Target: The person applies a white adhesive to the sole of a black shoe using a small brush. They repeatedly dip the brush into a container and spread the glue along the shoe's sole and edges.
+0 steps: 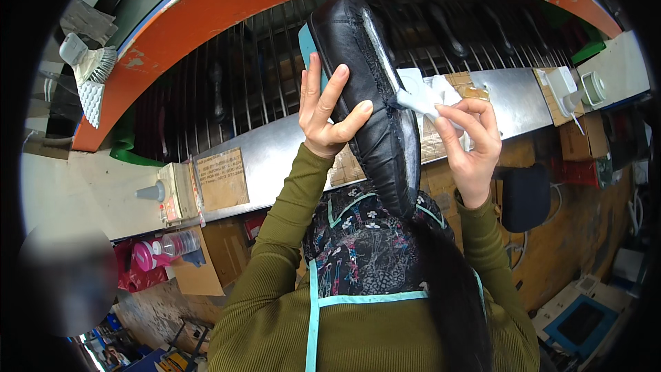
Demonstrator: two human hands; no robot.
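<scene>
A black leather shoe upper [348, 55], its shape full and stiff, stands tilted in front of me with its narrow end toward my apron. Along its right side runs a rough dark edge beside a whitish strip [380, 45]. My left hand [330, 107] holds the shoe from the left, fingers spread on the leather and thumb over its top. A pale blue-green flat piece [306, 43] shows behind those fingers. Between thumb and fingers, my right hand [474, 141] pinches a small white brush-like tool [418, 102], whose dark tip touches the shoe's rough edge.
Beyond the metal ledge [268, 145] lies a rack of dark bars [206, 107] under an orange frame [206, 21]. White crumpled material [447, 89] sits behind my right hand. Cardboard [220, 179] lies on the ledge at left; a white container [563, 86] stands at right.
</scene>
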